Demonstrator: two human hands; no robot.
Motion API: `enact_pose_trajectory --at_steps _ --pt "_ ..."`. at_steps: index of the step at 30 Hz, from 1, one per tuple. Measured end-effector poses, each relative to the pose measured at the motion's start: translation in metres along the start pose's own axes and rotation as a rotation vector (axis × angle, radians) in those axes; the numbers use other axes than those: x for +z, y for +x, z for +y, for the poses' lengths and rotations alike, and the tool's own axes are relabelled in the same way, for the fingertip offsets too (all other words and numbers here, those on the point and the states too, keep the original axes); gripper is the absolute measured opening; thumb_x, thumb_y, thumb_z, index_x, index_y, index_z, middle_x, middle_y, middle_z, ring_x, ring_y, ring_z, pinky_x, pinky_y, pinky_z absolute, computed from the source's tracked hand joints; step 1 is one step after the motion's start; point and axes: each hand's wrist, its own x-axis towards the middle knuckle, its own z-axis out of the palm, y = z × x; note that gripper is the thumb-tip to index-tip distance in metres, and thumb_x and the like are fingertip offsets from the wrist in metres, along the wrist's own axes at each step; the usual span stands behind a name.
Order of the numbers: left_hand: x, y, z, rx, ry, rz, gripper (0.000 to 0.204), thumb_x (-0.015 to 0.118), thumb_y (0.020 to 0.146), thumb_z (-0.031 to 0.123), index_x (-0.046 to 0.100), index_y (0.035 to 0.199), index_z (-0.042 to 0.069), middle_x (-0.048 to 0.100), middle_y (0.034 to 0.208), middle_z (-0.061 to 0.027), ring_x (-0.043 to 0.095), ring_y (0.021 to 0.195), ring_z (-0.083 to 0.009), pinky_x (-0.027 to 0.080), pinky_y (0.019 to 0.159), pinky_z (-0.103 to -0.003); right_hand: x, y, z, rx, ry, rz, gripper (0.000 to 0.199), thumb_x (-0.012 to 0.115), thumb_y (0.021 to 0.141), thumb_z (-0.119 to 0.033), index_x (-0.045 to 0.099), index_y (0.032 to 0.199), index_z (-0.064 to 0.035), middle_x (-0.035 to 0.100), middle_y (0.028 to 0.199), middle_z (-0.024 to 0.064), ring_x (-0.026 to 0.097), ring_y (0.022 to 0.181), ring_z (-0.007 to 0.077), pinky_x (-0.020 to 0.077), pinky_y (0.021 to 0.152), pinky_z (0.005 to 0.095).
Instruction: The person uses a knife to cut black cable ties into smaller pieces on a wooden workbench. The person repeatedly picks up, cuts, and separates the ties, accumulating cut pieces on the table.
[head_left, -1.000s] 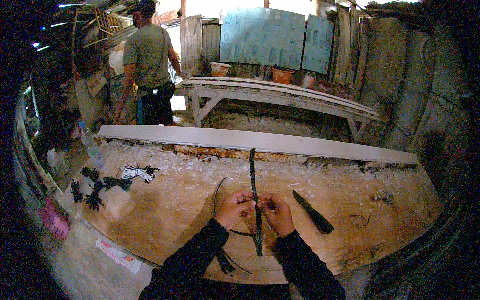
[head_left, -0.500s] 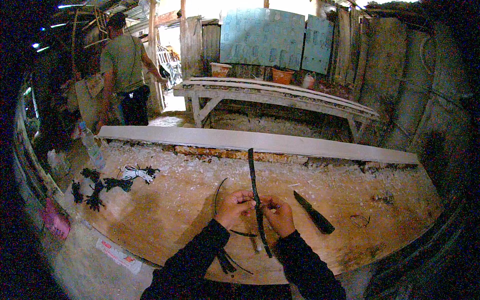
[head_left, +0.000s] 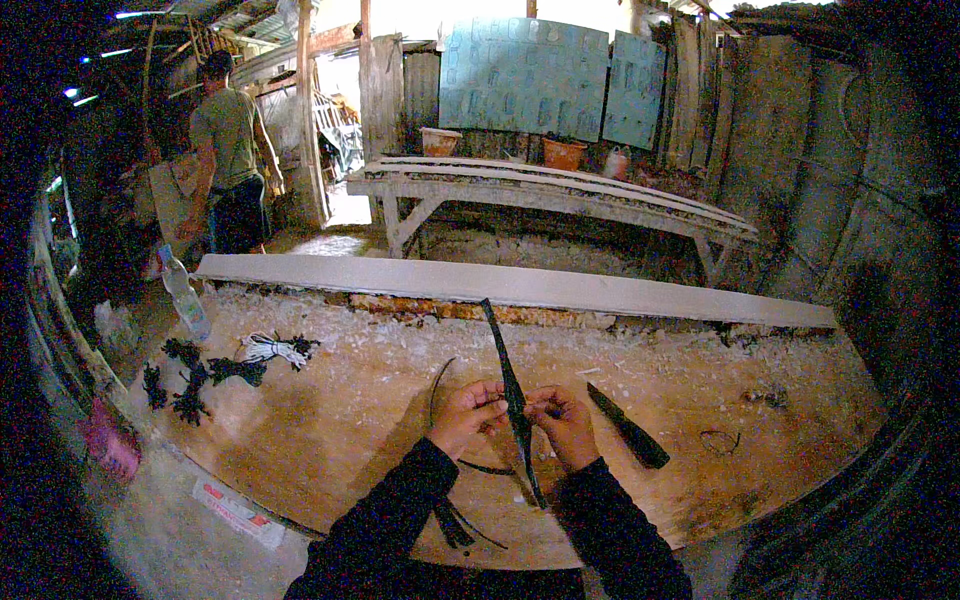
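A long, narrow black strip [head_left: 508,365] stands slanted over the wooden table, its top end leaning left. My left hand [head_left: 466,415] pinches its middle from one side, fingertips closed. From the other side my right hand [head_left: 563,428] pinches it at the same height; its fingertips partly hide what they grip. A thin dark strip [head_left: 433,400] curves on the table behind my left hand, and several short dark strips [head_left: 452,524] lie beside my left forearm. To the right of my right hand lies a dark knife [head_left: 628,428], blade pointing away from me.
Black tied bundles [head_left: 190,388] and a white cord bundle [head_left: 274,348] lie at the table's left, near a plastic bottle [head_left: 184,295]. A pale board [head_left: 500,280] runs along the far edge. Beyond are a bench [head_left: 560,190] and a person [head_left: 232,140] standing.
The strip has turned: its top end tilts further left and a wider face shows at its middle. My hands stay almost in place. The person behind has moved slightly left.
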Motion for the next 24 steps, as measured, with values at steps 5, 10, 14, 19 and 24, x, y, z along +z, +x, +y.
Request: enact_pose_trajectory --at_steps 5,10,14,19,24 --pt "-0.004 0.001 -0.003 -0.001 0.022 -0.005 0.02 0.052 0.076 0.011 0.047 0.095 0.006 0.053 0.078 0.0005 0.051 0.063 -0.0079 0.04 0.05 -0.02 0.002 0.001 -0.002 -0.015 0.013 0.035 0.013 0.055 0.07 0.001 0.051 0.082 -0.0029 0.055 0.077 0.0025 0.052 0.072 0.0104 0.0425 0.068 0.0231" --pt "-0.006 0.007 -0.007 -0.004 0.043 -0.034 0.02 0.053 0.076 0.011 0.047 0.095 0.007 0.053 0.081 0.0011 0.051 0.069 -0.0082 0.041 0.052 -0.02 0.003 0.0 -0.003 0.041 0.135 0.04 0.012 0.055 0.07 0.002 0.05 0.079 -0.0037 0.053 0.076 0.0017 0.051 0.071 0.0098 0.0419 0.068 0.0221" --pt "-0.005 0.005 -0.006 -0.024 0.057 -0.015 0.018 0.052 0.076 0.01 0.048 0.094 0.008 0.053 0.082 0.0011 0.051 0.07 -0.0084 0.042 0.054 -0.022 0.004 0.0 -0.003 -0.085 0.027 0.053 0.011 0.055 0.07 0.002 0.05 0.077 -0.0037 0.053 0.075 0.0018 0.05 0.07 0.0097 0.0415 0.067 0.022" --pt "0.003 -0.002 0.0 0.006 -0.084 0.022 0.018 0.053 0.075 0.01 0.048 0.092 0.008 0.053 0.082 -0.0001 0.051 0.068 -0.0092 0.044 0.053 -0.022 0.007 0.0 0.0 -0.163 -0.245 0.075 0.008 0.053 0.071 0.002 0.051 0.076 -0.0033 0.053 0.074 0.0023 0.051 0.069 0.0102 0.041 0.065 0.0226" --pt "0.01 -0.003 -0.001 0.008 -0.105 0.054 0.018 0.054 0.073 0.009 0.048 0.09 0.008 0.052 0.079 -0.0009 0.051 0.066 -0.0097 0.044 0.049 -0.022 0.013 -0.004 -0.003 -0.253 -0.35 0.066 0.01 0.052 0.069 0.004 0.052 0.077 -0.0032 0.054 0.073 0.0025 0.051 0.067 0.0111 0.0412 0.063 0.0232"
